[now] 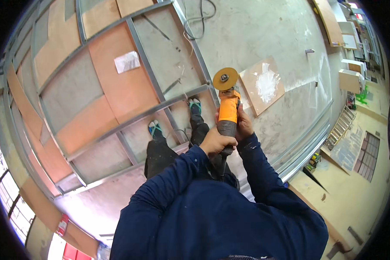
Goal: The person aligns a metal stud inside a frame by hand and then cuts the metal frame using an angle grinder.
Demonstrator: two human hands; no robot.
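Observation:
An angle grinder (228, 110) with an orange body and a tan disc (229, 78) at its far end is held out before me, over the floor. My left hand (216, 141) is closed round its dark rear grip. My right hand (245, 123) is closed against the body's right side, a little farther forward. The disc faces up toward me and touches nothing that I can see. From the grip's rear end a dark cord (223, 167) runs down toward my body.
A metal frame (144, 56) lies on the floor at left, with brown boards (112, 71) and a paper sheet (127, 62). My feet stand within it. A white-smeared board (252, 84) lies ahead, long metal profiles (305, 145) at right, a cable (202, 18) beyond, a ladder (340, 125) far right.

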